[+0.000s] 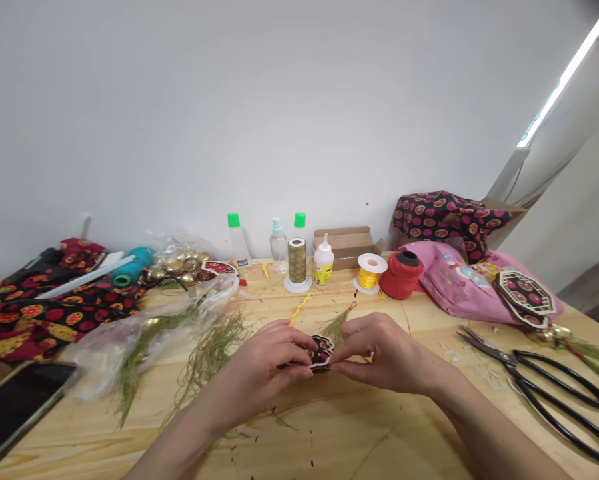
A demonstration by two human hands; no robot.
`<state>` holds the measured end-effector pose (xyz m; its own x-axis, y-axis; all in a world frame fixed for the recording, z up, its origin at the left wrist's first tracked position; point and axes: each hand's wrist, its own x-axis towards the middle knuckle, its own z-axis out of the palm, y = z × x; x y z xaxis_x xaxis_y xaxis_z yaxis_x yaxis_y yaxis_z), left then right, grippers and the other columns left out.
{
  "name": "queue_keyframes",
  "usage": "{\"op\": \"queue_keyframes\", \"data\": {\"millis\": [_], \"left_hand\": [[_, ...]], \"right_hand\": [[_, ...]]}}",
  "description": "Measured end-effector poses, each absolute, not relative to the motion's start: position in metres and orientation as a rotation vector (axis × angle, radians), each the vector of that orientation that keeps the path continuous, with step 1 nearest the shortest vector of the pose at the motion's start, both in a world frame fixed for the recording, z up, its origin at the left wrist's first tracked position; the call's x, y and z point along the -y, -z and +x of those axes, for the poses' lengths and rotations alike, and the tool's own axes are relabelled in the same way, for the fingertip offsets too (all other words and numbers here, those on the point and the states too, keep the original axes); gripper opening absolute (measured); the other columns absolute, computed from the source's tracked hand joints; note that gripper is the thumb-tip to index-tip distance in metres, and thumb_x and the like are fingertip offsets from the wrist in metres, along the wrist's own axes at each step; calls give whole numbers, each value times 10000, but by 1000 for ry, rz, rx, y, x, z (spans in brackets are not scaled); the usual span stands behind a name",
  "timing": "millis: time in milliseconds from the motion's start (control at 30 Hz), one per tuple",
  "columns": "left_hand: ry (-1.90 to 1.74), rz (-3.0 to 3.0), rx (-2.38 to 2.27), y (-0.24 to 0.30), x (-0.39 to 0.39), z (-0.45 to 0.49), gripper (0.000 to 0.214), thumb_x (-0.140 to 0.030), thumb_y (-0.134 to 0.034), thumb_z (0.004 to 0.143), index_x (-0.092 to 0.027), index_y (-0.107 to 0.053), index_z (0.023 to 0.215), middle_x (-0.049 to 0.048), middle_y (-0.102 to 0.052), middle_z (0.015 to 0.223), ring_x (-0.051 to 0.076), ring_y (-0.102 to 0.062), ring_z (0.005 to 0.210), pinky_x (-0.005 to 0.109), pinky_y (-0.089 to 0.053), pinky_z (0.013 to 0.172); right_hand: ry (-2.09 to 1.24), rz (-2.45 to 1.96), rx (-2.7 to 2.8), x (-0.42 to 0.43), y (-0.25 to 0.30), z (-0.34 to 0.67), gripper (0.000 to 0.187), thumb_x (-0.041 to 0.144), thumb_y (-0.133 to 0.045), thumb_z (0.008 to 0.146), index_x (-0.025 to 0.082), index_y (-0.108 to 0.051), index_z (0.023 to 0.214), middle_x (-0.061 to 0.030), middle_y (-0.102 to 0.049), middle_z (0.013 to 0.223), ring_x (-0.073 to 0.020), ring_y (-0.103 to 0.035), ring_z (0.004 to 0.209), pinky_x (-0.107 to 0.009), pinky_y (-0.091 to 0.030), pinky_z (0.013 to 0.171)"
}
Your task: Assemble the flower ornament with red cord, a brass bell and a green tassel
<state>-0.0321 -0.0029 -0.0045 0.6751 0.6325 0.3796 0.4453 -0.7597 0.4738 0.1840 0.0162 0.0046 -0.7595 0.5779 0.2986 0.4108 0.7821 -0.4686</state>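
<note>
Between my hands is a small scallop-edged ornament (321, 351) with a pale rim and dark, red-patterned fabric. My left hand (274, 357) grips it from the left, thumb below and fingers over the top. At its right edge, my right hand (372, 350) is closed in a pinch; whether anything thin is between those fingertips is hidden. A yellow cord (301, 309) lies just behind my left hand. Beyond my right fingers rests an olive tassel (335, 327) with a red loop. Loose olive threads (212, 353) spread out left of my left hand.
Black-handled scissors (512, 363) lie at the right, near a pink bag (449, 283) and a finished-looking ornament (524, 297). Along the wall stand an olive thread spool (297, 261), a glue bottle (323, 265), a yellow cord spool (369, 275) and red thread (402, 277). A phone (19, 407) sits left.
</note>
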Motion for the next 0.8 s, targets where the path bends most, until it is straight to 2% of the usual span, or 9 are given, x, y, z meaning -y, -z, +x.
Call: {"op": "queue_keyframes", "data": {"millis": [300, 600, 733, 800], "left_hand": [[-770, 2531, -879, 7, 2, -33, 99, -157, -494, 808, -193, -586, 809, 30, -630, 934, 135, -555, 851, 330, -379, 851], [-745, 2503, -927, 9, 1, -36, 119, -187, -475, 823, -208, -589, 795, 18, -629, 929, 135, -553, 853, 344, -367, 874], [-882, 2445, -1110, 3, 6, -37, 181, -244, -526, 792, -222, -559, 968, 48, -571, 1038, 171, -503, 973, 329, -376, 864], [-1010, 2412, -1235, -2, 11, -35, 198, -266, -556, 768, -208, -571, 957, 50, -564, 963, 175, -508, 923, 294, -404, 787]], "right_hand": [[-411, -687, 2583, -16, -2, 183, 159, 216, -526, 799, 176, -680, 803, -5, -570, 616, -74, -488, 511, -188, -320, 474], [-11, -637, 2594, -11, 2, 175, 202, 180, -462, 812, 182, -655, 752, -4, -588, 593, -81, -478, 473, -211, -280, 434], [3, -678, 2505, -12, 7, 172, 166, 179, -485, 780, 190, -646, 740, 5, -584, 570, -80, -484, 459, -205, -275, 424], [-47, -720, 2432, -14, 10, 171, 146, 170, -506, 752, 187, -645, 713, 6, -584, 557, -82, -495, 463, -197, -285, 428]]}}
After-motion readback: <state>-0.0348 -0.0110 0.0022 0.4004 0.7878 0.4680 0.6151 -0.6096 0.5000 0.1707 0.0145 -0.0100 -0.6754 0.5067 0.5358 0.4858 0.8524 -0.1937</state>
